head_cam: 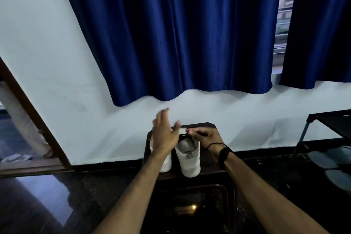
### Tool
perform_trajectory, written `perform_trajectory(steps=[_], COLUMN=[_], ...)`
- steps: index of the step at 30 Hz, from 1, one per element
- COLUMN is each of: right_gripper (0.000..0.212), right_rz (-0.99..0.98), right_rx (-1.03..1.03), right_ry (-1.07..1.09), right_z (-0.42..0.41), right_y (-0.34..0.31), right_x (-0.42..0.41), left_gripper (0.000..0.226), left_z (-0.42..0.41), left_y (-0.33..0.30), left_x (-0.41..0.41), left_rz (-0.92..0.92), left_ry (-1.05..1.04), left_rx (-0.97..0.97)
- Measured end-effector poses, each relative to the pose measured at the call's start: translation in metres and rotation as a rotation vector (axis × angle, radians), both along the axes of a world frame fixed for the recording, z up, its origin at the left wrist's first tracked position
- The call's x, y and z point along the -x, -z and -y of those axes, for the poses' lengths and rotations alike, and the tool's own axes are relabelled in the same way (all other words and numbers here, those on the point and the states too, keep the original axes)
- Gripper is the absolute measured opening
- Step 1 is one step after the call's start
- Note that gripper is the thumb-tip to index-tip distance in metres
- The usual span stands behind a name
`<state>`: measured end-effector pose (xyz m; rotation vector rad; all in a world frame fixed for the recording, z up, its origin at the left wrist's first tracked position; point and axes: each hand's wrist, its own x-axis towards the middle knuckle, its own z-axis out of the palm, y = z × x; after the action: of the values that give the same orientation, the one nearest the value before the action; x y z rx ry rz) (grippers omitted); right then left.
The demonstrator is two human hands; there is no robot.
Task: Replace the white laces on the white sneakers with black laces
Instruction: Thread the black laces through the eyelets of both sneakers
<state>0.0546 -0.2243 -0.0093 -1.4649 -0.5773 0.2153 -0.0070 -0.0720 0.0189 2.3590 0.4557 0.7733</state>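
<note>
sneakers below blue curtain

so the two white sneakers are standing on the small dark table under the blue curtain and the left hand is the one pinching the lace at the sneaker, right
Not quite. In the head view the right hand pinches the lace at the right-side sneaker; the left hand is open, fingers straight, above the other sneaker. The rest holds: both stand on the small dark table under the blue curtain.

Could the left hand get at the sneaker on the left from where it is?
Probably yes. The left hand hangs open right over the left sneaker, with nothing between them. The right hand is busy pinching a lace at the right sneaker, out of the way.
</note>
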Motion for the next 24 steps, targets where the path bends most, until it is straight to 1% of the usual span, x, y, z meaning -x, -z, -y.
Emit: perform_trajectory(steps=[1,2,3,4,5,7,9,11,12,13,15,16,17,18,21,24], right_gripper=[0.012,0.011,0.012,0.014,0.016,0.017,0.02,0.026,0.028,0.028,0.016,0.017,0.021,0.022,0.02,0.022], right_rz=[0.029,0.07,0.117,0.153,0.173,0.213,0.212,0.187,0.198,0.216,0.229,0.196,0.149,0.099,0.0,0.009], right_rx=[0.016,0.033,0.062,0.081,0.095,0.128,0.149,0.175,0.218,0.291,0.498,0.587,0.629,0.63,0.538,0.546], right_ry=[0.001,0.01,0.039,0.079,0.134,0.224,0.258,0.312,0.359,0.403,0.434,0.416,0.392,0.375,0.395,0.367], right_z=[-0.003,-0.005,-0.007,-0.009,-0.011,-0.011,-0.008,-0.004,-0.003,-0.002,-0.003,-0.004,-0.005,-0.005,-0.003,-0.007], right_y=[-0.002,-0.003,-0.003,-0.003,-0.001,0.0,0.004,0.01,0.013,0.017,0.026,0.029,0.035,0.04,0.049,0.054], right_x=[0.0,0.001,0.0,-0.001,-0.002,-0.005,-0.008,-0.013,-0.016,-0.019,-0.027,-0.03,-0.034,-0.036,-0.039,-0.044], left_gripper=[0.034,0.029,0.03,0.033,0.035,0.036,0.036,0.031,0.03,0.029,0.025,0.023,0.022,0.02,0.02,0.02], left_z=[0.009,0.018,0.023,0.025,0.024,0.021,0.014,0.007,0.005,0.003,0.003,0.005,0.01,0.014,0.028,0.029], left_y=[-0.006,-0.01,-0.011,-0.012,-0.013,-0.012,-0.007,-0.002,0.001,0.004,0.011,0.017,0.022,0.027,0.037,0.048], left_x=[0.0,0.0,-0.003,-0.006,-0.008,-0.01,-0.015,-0.02,-0.021,-0.023,-0.026,-0.029,-0.032,-0.035,-0.041,-0.044], left_rz=[-0.024,-0.106,-0.152,-0.199,-0.251,-0.359,-0.432,-0.433,-0.413,-0.394,-0.377,-0.379,-0.377,-0.365,-0.289,-0.299], left_ry=[0.204,0.376,0.462,0.472,0.442,0.379,0.325,0.294,0.255,0.201,0.108,0.102,0.111,0.115,0.083,0.005], left_rx=[0.148,0.367,0.564,0.677,0.679,0.546,0.456,0.375,0.303,0.214,0.099,0.061,0.021,-0.01,-0.132,-0.239])
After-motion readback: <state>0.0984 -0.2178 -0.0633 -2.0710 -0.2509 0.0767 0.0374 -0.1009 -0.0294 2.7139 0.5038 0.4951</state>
